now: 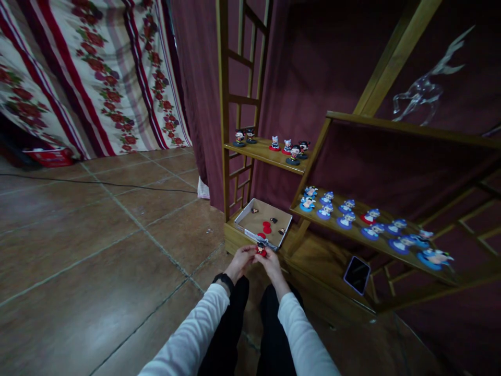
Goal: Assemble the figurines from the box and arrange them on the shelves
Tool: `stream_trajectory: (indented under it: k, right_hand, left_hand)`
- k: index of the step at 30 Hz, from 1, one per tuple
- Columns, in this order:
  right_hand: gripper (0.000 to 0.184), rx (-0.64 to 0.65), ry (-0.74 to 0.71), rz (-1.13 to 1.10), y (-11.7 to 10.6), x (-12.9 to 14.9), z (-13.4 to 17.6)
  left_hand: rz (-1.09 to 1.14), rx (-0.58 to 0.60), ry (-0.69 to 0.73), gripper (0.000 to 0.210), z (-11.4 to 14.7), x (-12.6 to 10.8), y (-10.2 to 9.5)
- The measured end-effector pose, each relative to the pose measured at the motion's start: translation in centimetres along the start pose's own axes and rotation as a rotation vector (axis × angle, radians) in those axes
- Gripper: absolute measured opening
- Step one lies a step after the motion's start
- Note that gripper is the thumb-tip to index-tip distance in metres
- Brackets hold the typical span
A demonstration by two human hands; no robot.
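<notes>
A small figurine [260,248] in red with a dark top is held between my two hands, in front of the lower shelf. My left hand [241,260] closes its fingertips on the figurine's left side. From the right, my right hand [271,262] pinches the same piece, fingers closed. Just beyond them stands a shallow cardboard box [282,239] with white sides. Inside it lie several small dark-topped figures and some red round bases [266,227]. Which part of the figurine each hand grips is too small to tell.
A wooden display rack [223,104] rises ahead. Its upper left shelf [260,151] and sloping-looking middle shelf [340,225] carry several figurines on round bases. A phone or tablet [357,274] lies lower right. A clear deer ornament [420,94] stands above. A cable [117,184] crosses the tiled floor.
</notes>
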State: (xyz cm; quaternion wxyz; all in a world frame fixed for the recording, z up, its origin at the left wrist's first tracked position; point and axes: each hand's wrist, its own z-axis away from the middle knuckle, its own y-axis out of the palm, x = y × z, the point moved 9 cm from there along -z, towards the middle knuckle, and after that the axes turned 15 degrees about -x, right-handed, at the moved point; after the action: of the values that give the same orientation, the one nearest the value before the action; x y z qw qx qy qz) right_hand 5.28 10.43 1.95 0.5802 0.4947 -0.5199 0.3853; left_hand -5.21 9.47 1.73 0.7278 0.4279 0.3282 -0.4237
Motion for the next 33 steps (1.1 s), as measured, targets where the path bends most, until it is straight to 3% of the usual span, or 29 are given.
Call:
stream_trajectory:
  k: [6, 18, 25, 33]
  right_hand:
    - [0.03, -0.113, -0.036, 0.029, -1.6, -0.3, -0.7]
    - [0.024, -0.127, -0.119, 0.148, -2.0, 0.5, -0.4]
    - [0.032, -0.117, -0.145, 0.163, -1.8, 1.6, 0.1]
    - [0.037, -0.119, -0.148, 0.098, -1.4, 1.4, 0.1]
  left_hand:
    - [0.011, -0.008, 0.171, 0.018, 0.4, -1.5, -0.4]
    - [-0.483, -0.048, 0.59, 0.006, 1.2, -3.9, 0.4]
    - [-0.694, 0.025, 0.711, 0.001, 2.4, -4.9, 1.5]
    - [-0.805, 0.167, 0.751, 0.015, 3.2, -6.0, 3.4]
